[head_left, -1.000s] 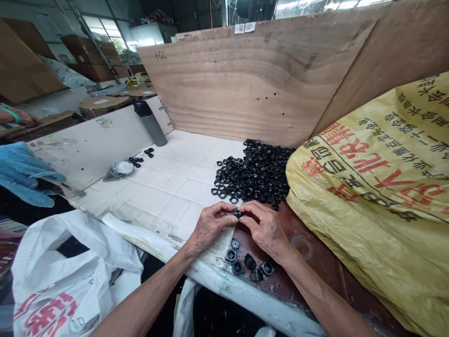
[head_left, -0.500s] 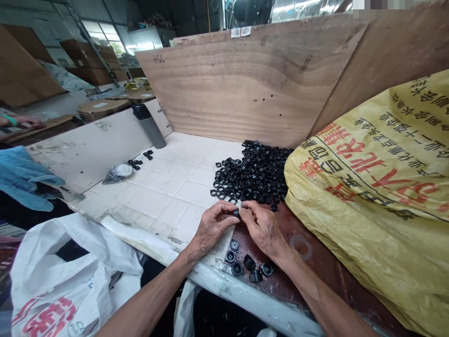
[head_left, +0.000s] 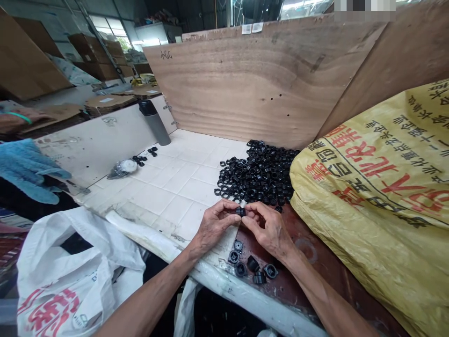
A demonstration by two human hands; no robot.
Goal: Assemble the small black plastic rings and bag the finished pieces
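Between my two hands is a small black ring-shaped plastic part (head_left: 240,211), held just above the table. My left hand (head_left: 218,222) pinches it from the left with thumb and fingers. From the right, the fingertips of my right hand (head_left: 268,228) close on its other side. Right behind the hands lies a large heap of similar black plastic rings (head_left: 263,175). Nearer to me, below the hands, several black round caps (head_left: 253,264) lie loose on the dark red-brown surface (head_left: 308,281) and the edge of the white tiled surface (head_left: 168,187).
A yellow printed sack (head_left: 368,224) bulges along the right. Wooden boards (head_left: 259,89) wall the back. A grey bottle (head_left: 156,124) and a small plastic bag (head_left: 122,168) stand left. A white bag (head_left: 84,271) and blue glove (head_left: 31,168) hang front left. Another person's hand (head_left: 21,120) shows far left.
My right fingers have shifted on the black part, which now shows more plainly between both hands. The whole view has swung slightly left. The other person's hand has moved.
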